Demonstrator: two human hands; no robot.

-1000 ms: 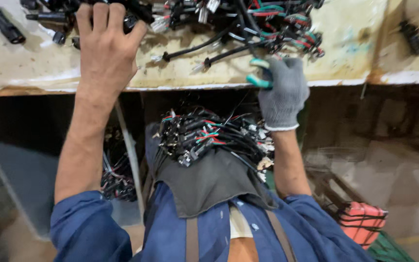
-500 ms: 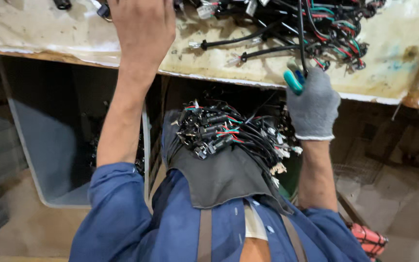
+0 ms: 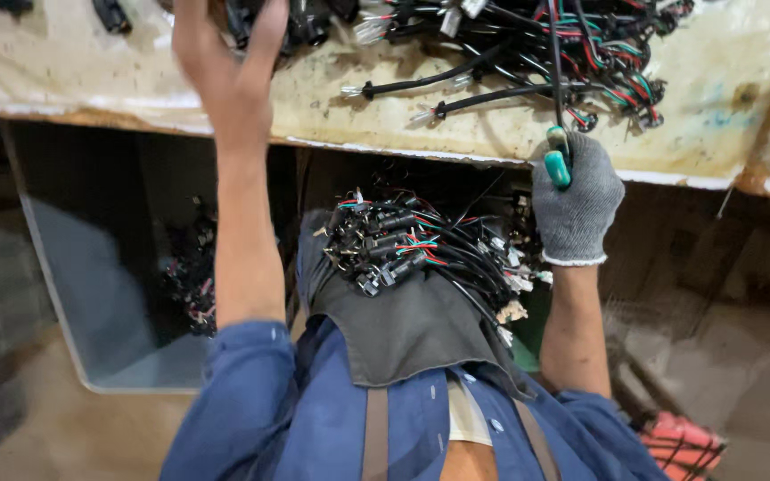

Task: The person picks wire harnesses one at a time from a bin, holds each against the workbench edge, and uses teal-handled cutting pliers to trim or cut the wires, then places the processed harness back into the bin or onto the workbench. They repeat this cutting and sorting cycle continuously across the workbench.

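I am looking down over a stained, cream-coloured bench (image 3: 135,76) that is running across the top of the view, its near edge crossing just above both forearms. Below that edge a pale grey bin (image 3: 91,303) is standing at the left, and a dark apron (image 3: 412,325) is hanging over a blue shirt (image 3: 269,419) in the middle. A red crate (image 3: 683,445) is showing at the lower right, partly cut off.

Since half a second ago the view has been sliding toward the right, and the bare left hand (image 3: 229,67) has been travelling further up over the far part of the bench, so it is now blurring with motion beside the dark connectors there. Its fingers are spreading wide open and I cannot see anything in them. I am reading that as a reach for another piece out of the heap.

A big tangle of black, red and green wire harnesses (image 3: 536,40) is lying along the far right part of the bench. A second bundle of harnesses (image 3: 421,249) is resting on the apron, just under the near edge.

The gloved right hand (image 3: 577,200) is staying put at the near edge, its grip closing fully around green-handled pliers (image 3: 559,156), whose nose is pointing up into the bench tangle and meeting one black cable (image 3: 456,78) stretched out there.
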